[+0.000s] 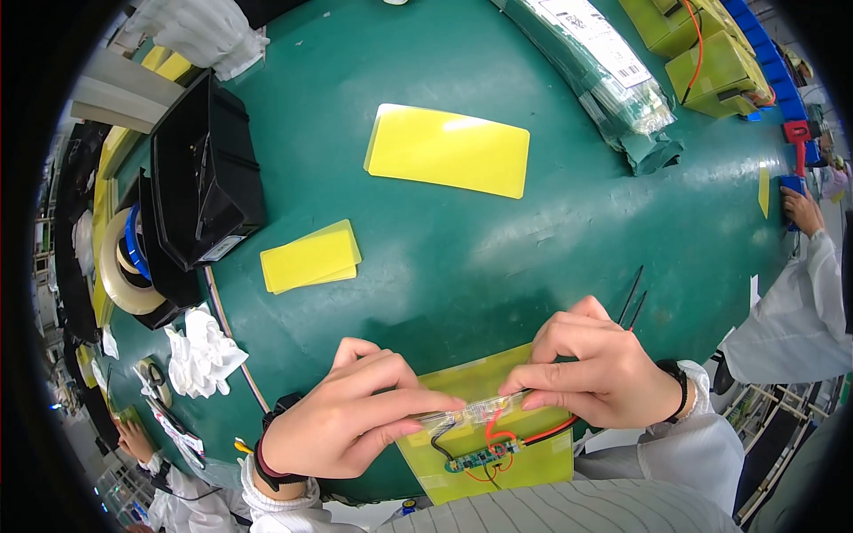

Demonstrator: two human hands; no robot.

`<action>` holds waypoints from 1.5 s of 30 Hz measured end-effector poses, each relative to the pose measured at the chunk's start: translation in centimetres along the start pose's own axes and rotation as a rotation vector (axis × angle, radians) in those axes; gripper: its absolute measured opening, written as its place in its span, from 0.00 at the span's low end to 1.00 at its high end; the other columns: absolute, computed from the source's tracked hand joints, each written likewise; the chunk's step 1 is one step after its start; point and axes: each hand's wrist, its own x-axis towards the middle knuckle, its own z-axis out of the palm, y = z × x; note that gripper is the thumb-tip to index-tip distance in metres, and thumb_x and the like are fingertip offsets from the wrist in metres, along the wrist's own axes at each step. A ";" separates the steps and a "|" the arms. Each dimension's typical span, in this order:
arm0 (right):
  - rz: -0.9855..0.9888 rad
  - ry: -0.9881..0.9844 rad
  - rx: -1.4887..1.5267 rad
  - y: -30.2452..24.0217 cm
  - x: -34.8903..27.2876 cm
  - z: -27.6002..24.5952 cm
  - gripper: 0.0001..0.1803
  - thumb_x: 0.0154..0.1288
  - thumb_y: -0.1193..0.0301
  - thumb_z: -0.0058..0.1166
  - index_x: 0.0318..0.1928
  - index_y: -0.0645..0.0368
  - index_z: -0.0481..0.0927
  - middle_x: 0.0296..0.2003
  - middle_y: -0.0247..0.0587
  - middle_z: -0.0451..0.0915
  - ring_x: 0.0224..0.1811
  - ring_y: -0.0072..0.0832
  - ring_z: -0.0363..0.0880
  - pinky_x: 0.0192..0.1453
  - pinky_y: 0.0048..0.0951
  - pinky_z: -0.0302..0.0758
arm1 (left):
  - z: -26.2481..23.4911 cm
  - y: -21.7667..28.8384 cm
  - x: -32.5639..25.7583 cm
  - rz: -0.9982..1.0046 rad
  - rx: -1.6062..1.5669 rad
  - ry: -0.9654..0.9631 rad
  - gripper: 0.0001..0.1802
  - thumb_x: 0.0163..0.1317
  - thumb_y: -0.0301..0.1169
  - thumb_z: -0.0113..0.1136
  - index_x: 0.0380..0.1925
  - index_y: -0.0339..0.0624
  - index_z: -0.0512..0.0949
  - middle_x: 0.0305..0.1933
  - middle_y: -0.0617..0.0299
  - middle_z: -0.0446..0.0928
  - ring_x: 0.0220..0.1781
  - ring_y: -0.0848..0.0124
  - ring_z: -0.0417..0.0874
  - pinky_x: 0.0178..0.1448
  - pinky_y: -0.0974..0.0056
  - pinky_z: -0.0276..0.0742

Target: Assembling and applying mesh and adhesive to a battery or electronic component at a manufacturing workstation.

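My left hand (342, 416) and my right hand (600, 366) are closed, pinching opposite ends of a clear plastic strip (480, 410). The strip stretches across a yellow-wrapped flat piece (544, 460) at the table's near edge. Just below the strip is a narrow green circuit board (484, 457), with thin red and black wires curling from it. A thicker red wire (549, 433) runs from the board toward the right, under my right hand. Beyond that hand, two black leads (634, 298) stick out over the green table. My fingertips partly cover the strip's ends.
Yellow sheets (449, 149) and smaller yellow sheets (311, 258) lie farther off. At left stand a black bin (209, 169), a tape roll (124, 262) and crumpled white gloves (203, 354). Back right are a plastic-wrapped package (591, 67) and yellow-wrapped blocks (715, 75). Co-workers' hands (804, 211) show at both sides.
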 end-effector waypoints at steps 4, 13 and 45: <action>-0.017 0.020 0.027 0.2 -0.2 0.0 0.11 0.60 0.67 0.69 0.43 0.52 0.88 0.30 0.28 0.73 0.34 0.25 0.74 0.43 0.29 0.61 | -0.1 0.0 0.0 0.010 0.005 -0.007 0.18 0.57 0.30 0.68 0.50 0.47 0.87 0.40 0.67 0.82 0.42 0.69 0.78 0.55 0.64 0.63; 0.047 -0.023 0.063 0.1 0.0 0.4 0.13 0.59 0.64 0.72 0.43 0.52 0.84 0.33 0.31 0.71 0.38 0.27 0.72 0.45 0.30 0.60 | 0.5 -0.1 0.1 -0.011 -0.084 0.080 0.21 0.52 0.25 0.73 0.49 0.49 0.87 0.33 0.67 0.74 0.38 0.68 0.74 0.50 0.65 0.62; -0.040 0.721 -0.456 -3.5 -12.0 6.3 0.06 0.59 0.77 0.65 0.38 0.58 0.83 0.36 0.36 0.81 0.41 0.35 0.78 0.48 0.36 0.66 | 12.9 7.2 -16.3 -0.184 0.225 0.961 0.14 0.59 0.17 0.60 0.46 0.34 0.83 0.50 0.49 0.83 0.53 0.57 0.84 0.59 0.59 0.76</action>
